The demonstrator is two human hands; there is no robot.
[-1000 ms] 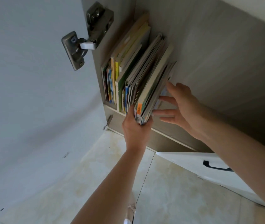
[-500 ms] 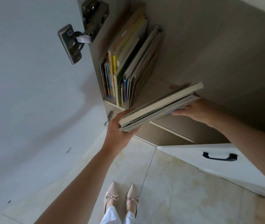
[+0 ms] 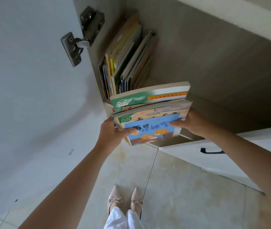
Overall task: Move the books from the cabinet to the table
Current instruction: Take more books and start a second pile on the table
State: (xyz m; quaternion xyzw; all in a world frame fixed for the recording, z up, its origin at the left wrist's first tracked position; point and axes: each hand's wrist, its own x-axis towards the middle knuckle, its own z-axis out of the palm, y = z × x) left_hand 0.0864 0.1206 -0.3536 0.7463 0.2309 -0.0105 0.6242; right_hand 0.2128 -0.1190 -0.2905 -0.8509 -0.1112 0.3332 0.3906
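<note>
A stack of several thin books (image 3: 151, 113) lies flat between my two hands in front of the open cabinet (image 3: 214, 66); a blue picture book with orange animals faces me, a green-and-white one lies at the far side. My left hand (image 3: 113, 133) grips the stack's left edge, thumb on the blue cover. My right hand (image 3: 192, 121) grips the right edge. More books (image 3: 126, 63) stand upright on the cabinet shelf, leaning against its left wall. The table is not in view.
The white cabinet door (image 3: 29, 80) stands open at my left, held by a metal hinge (image 3: 81, 37). A white drawer front with a black handle (image 3: 212, 152) juts out at the lower right. Below are a tiled floor (image 3: 172, 187) and my feet in beige shoes (image 3: 124, 200).
The bundle I gripped upright on the shelf has been tipped flat, pulled out of the cabinet and turned so its covers face me. The view has tilted down to my feet.
</note>
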